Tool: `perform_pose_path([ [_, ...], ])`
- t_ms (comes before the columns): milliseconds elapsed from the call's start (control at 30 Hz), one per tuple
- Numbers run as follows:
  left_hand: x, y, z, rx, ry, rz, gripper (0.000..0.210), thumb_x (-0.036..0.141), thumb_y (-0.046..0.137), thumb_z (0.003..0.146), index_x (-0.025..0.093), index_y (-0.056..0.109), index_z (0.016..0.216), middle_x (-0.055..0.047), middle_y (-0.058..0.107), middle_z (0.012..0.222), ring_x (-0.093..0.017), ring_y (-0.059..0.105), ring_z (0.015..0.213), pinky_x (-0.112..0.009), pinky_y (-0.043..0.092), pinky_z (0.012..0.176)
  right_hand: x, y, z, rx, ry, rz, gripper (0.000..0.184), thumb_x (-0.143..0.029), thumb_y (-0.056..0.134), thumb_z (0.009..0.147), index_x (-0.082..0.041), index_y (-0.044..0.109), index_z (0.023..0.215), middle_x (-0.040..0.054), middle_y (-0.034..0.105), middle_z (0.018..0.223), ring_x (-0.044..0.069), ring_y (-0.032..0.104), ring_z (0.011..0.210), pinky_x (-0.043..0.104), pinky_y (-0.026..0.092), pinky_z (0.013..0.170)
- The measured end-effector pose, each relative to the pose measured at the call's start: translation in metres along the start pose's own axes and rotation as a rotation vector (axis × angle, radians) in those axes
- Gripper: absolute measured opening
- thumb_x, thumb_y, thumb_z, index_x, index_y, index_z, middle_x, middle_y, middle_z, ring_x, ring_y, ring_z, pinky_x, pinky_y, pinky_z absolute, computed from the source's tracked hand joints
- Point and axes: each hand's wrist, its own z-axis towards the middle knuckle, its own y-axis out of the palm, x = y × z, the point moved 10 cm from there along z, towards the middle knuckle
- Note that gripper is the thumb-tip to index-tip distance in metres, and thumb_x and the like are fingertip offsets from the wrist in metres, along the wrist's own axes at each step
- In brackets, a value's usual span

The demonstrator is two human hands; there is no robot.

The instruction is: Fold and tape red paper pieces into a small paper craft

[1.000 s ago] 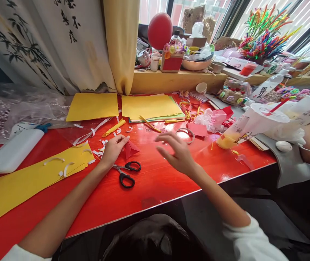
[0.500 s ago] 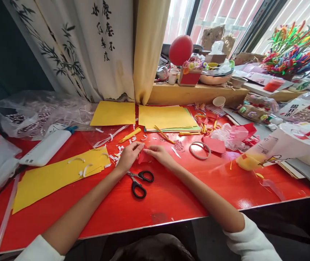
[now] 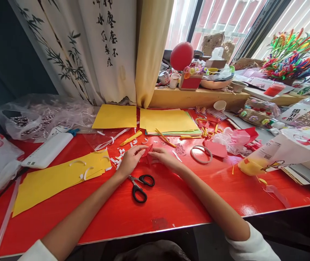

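While both hands pinch the small red paper, its folding looks partly done, scissors idle on the desk.

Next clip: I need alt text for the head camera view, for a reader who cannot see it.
Both hands, left hand and right hand, pinch a small folded red paper on a glossy red table. Black-handled scissors lie just in front of them, with yellow paper sheets and white paper scraps to the left.

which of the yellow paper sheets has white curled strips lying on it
The long yellow sheet at the table's near left, beside the left hand. The two yellow sheets by the curtain carry no white strips.
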Motion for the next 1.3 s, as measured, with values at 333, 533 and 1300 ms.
perform_pose_path([
  [333,0.013,0.000,-0.003,0.003,0.057,0.028,0.031,0.037,0.055,0.082,0.022,0.061,0.107,-0.004,0.065,0.105,-0.019,0.058,0.100,-0.028,0.043,0.088,-0.005,-0.016,0.000,0.182,-0.158,0.115,0.021,-0.033,0.070,0.067,-0.018,0.059,0.076,-0.0030,0.059,0.072,0.009,0.056,0.064,0.023,0.047,0.065],
  [533,0.010,0.001,-0.002,-0.005,0.034,-0.051,0.025,0.037,0.059,0.078,0.020,0.065,0.095,-0.003,0.066,0.099,-0.017,0.060,0.086,-0.025,0.046,0.076,-0.004,-0.022,-0.002,0.171,-0.125,0.135,0.023,-0.031,0.071,0.067,-0.019,0.060,0.083,-0.0031,0.060,0.077,0.009,0.059,0.065,0.030,0.052,0.073],
  [1300,-0.006,0.013,0.000,-0.111,-0.148,-0.418,0.030,0.035,0.067,0.071,0.016,0.066,0.095,-0.001,0.065,0.083,-0.008,0.056,0.057,-0.023,0.052,0.055,0.008,-0.021,0.003,0.000,0.004,0.057,0.024,-0.020,0.067,0.070,-0.015,0.066,0.093,0.0026,0.070,0.069,0.012,0.067,0.062,0.024,0.053,0.065],
])
